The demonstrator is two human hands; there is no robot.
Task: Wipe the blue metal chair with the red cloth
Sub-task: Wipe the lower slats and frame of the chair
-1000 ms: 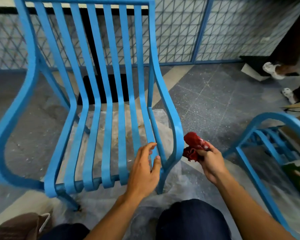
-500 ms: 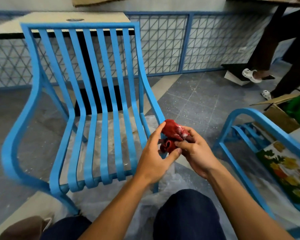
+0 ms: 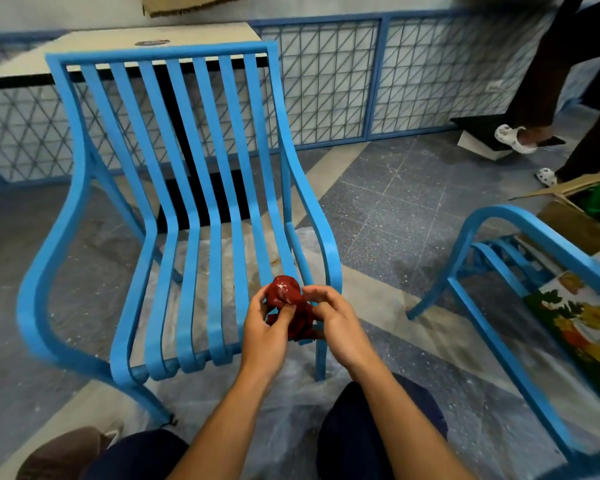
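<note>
The blue metal chair (image 3: 174, 188) with slatted seat and back stands in front of me, filling the left and middle of the view. A crumpled red cloth (image 3: 289, 299) is bunched between both hands, above the seat's front right corner beside the right armrest. My left hand (image 3: 265, 330) pinches the cloth from the left with thumb and fingers. My right hand (image 3: 336, 323) holds it from the right, fingers curled over the lower folds. Neither hand touches the chair.
A second blue chair (image 3: 499, 258) stands at the right with a flowered picture (image 3: 582, 327) on it. Clear plastic sheeting (image 3: 222, 258) lies under the chair. A person's legs and white shoes (image 3: 513, 136) are at the far right. A mesh railing (image 3: 361, 84) runs behind.
My left hand left the chair's seat slats and joined my right hand on the red cloth. The view has pulled back and tilted up, showing the whole chair back.
</note>
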